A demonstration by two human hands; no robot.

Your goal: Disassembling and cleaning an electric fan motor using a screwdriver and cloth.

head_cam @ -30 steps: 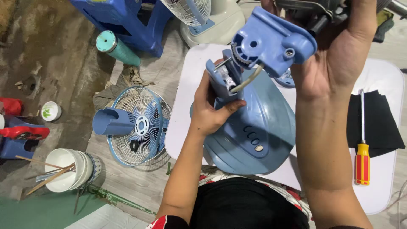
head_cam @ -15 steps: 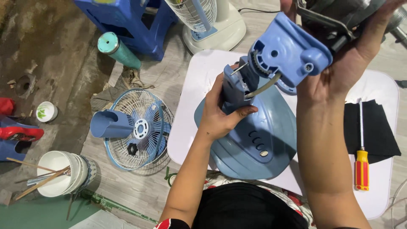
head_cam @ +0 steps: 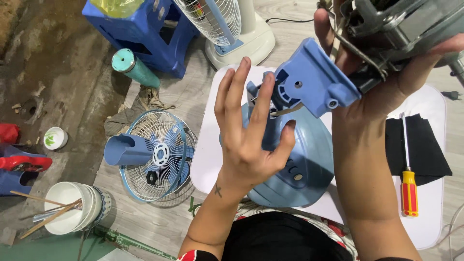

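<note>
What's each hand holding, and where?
Right hand grips the metal fan motor, with its blue neck housing, around the motor body. Left hand, fingers spread, cups the blue fan base neck.

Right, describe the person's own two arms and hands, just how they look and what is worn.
Both forearms are bare, with no gloves, rings, watch or bracelet in view. The left hand has a small dark cross-shaped mark on the back of its wrist. A red sleeve edge shows by the left elbow. The right hand shows no marks.
</note>
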